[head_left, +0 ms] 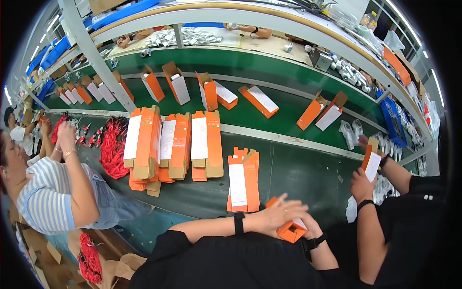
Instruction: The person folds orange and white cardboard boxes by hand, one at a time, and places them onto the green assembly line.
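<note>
Close to my body, an orange and white carton (pixel 291 232) lies tilted between my two hands, with an open end toward me. My left hand (pixel 275 217) reaches across its top, fingers fairly straight and gripping its side. On the carton's right side is my right hand (pixel 312 227), closed round it, its fingers partly hidden behind the left. Just ahead on the green worktop lies a small pile of flattened cartons (pixel 237 185). Further left are thicker stacks of flattened orange and white cartons (pixel 206 142).
Opened-up cartons (pixel 177 86) stand along the green conveyor (pixel 288 91) beyond the worktop. Red cords (pixel 114 149) lie at the left, by a person in a striped top (pixel 53 197). At right, another person's hands hold a carton (pixel 371 164) near clear-wrapped parts (pixel 385 190).
</note>
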The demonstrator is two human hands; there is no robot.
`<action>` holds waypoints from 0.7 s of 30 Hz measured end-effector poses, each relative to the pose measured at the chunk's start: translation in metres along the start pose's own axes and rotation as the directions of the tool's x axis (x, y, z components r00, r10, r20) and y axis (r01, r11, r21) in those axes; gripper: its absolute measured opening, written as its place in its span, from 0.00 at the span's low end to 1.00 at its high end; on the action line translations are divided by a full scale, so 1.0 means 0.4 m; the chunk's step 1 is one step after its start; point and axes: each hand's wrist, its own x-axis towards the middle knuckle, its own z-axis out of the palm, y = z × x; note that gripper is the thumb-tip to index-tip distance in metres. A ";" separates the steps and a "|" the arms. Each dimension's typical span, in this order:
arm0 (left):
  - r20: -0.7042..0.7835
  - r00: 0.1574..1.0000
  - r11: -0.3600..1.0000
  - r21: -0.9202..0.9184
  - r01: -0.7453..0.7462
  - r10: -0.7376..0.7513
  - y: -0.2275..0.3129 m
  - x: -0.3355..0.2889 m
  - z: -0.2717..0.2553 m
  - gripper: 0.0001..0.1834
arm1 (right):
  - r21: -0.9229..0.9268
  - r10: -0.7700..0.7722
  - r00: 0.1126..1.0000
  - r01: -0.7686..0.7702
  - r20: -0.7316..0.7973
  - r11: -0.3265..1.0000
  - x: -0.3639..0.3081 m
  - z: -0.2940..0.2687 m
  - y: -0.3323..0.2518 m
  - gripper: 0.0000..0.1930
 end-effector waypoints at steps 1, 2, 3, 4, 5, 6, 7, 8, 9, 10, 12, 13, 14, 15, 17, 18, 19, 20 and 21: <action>-0.053 0.992 0.992 0.058 0.116 -0.113 -0.017 -0.015 -0.008 0.52 | -0.176 -0.207 0.975 0.190 -0.086 0.966 0.008 -0.005 -0.014 0.36; -0.114 0.969 0.967 0.109 0.232 -0.220 -0.042 -0.040 -0.015 0.55 | -0.361 -0.416 0.900 0.348 -0.129 0.865 0.014 -0.005 -0.029 0.35; -0.206 0.909 0.912 0.124 0.392 -0.362 -0.089 -0.068 -0.008 0.56 | -0.359 -0.532 0.839 0.464 -0.114 0.810 0.020 0.006 -0.060 0.38; -0.291 0.824 0.835 0.121 0.536 -0.487 -0.144 -0.104 0.007 0.57 | -0.357 -0.636 0.769 0.578 -0.062 0.734 0.045 -0.024 -0.087 0.38; -0.313 0.691 0.625 0.296 0.723 -0.651 -0.191 -0.139 0.016 0.58 | -0.455 -0.751 0.656 0.650 -0.068 0.609 0.074 -0.045 -0.112 0.39; -0.372 0.523 0.347 0.445 0.825 -0.767 -0.231 -0.178 0.028 0.60 | -0.549 -0.792 0.594 0.620 -0.138 0.561 0.116 -0.112 -0.139 0.41; -0.363 0.539 0.362 0.453 0.815 -0.760 -0.254 -0.201 0.035 0.60 | -0.874 -0.914 0.389 0.395 -0.118 0.281 0.181 -0.253 -0.170 0.42; -0.417 0.486 0.334 0.387 0.860 -0.768 -0.270 -0.225 0.040 0.61 | -1.000 -0.979 0.202 0.022 0.004 0.000 0.221 -0.355 -0.189 0.43; -0.493 0.386 0.263 0.302 0.916 -0.780 -0.283 -0.261 0.042 0.62 | -0.969 -0.986 0.144 -0.219 0.084 -0.114 0.247 -0.269 -0.174 0.44; -0.514 0.357 0.234 0.290 0.928 -0.780 -0.289 -0.285 0.042 0.62 | -0.868 -0.978 0.102 -0.451 0.182 -0.208 0.247 -0.106 -0.145 0.44; -0.452 0.338 0.269 0.211 0.940 -0.826 -0.288 -0.312 0.049 0.64 | -0.929 -0.886 0.354 -0.106 0.299 -0.356 0.248 0.078 -0.110 0.31; -0.482 0.380 0.303 0.233 0.924 -0.790 -0.290 -0.302 0.060 0.63 | -0.914 -0.830 0.422 -0.009 0.364 -0.406 0.311 0.039 -0.064 0.26; -0.482 0.378 0.300 0.233 0.925 -0.791 -0.287 -0.306 0.063 0.63 | -0.981 -0.788 0.586 0.080 0.191 -0.178 0.343 0.096 -0.010 0.26; -0.472 0.409 0.328 0.247 0.912 -0.781 -0.284 -0.290 0.066 0.62 | -0.957 -0.623 0.737 0.118 0.263 -0.265 0.425 0.038 0.007 0.27; -0.473 0.432 0.321 0.300 0.898 -0.768 -0.289 -0.289 0.072 0.59 | -0.943 -0.501 0.864 0.129 -0.045 0.307 0.497 0.051 0.090 0.23; -0.475 0.430 0.318 0.300 0.899 -0.768 -0.287 -0.286 0.068 0.59 | -0.960 -0.640 0.751 0.270 0.161 0.075 0.522 0.039 0.115 0.22; -0.468 0.425 0.405 0.149 0.902 -0.775 -0.284 -0.281 0.066 0.57 | -0.964 -0.665 0.724 0.264 0.183 0.022 0.532 0.015 0.121 0.20; -0.468 0.405 0.464 -0.013 0.886 -0.785 -0.284 -0.294 0.063 0.55 | -0.965 -0.675 0.706 0.262 0.215 -0.033 0.514 0.052 0.134 0.18; -0.471 0.397 0.458 -0.016 0.889 -0.787 -0.286 -0.297 0.064 0.55 | -0.964 -0.669 0.710 0.264 0.218 -0.033 0.497 0.071 0.141 0.18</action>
